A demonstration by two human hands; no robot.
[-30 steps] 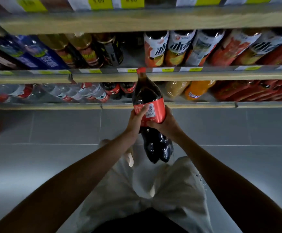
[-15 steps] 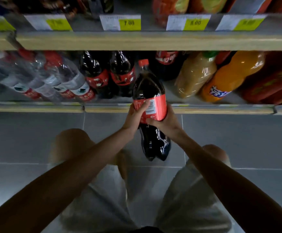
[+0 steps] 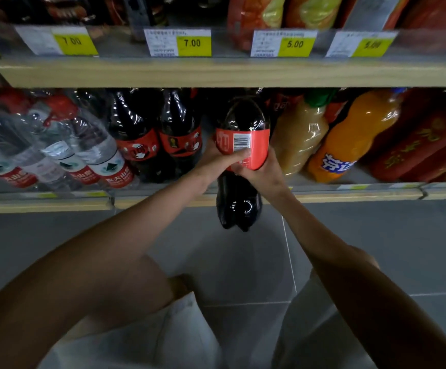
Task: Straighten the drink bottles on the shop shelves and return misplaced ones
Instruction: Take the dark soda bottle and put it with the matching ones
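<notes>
at the centre of the frame, a large dark cola bottle point(image 3: 243, 139) with a red label is held in front of the lower shelf point(image 3: 56, 202). its top reaches up into the shadow under the upper shelf board point(image 3: 216, 73), where the cap cannot be seen, and its base hangs below the lower shelf's front edge, over the grey tiled floor point(image 3: 376, 249). the left hand point(image 3: 216, 163) grips the label from the left, thumb laid across it just under the barcode. the right hand point(image 3: 263, 174) wraps the label's lower right side with curled fingers.

just left of the held bottle, two more cola bottles point(image 3: 180, 129) stand side by side on the lower shelf. further left, clear water bottles point(image 3: 94, 150) with red caps lean across the left of the frame. just right of the held bottle stands a pale juice bottle point(image 3: 299, 137), then an orange soda bottle point(image 3: 349, 139), then red packs point(image 3: 424, 145) at the right edge. along the top of the frame, yellow price tags point(image 3: 178, 42) read 7.00 and 5.00.
</notes>
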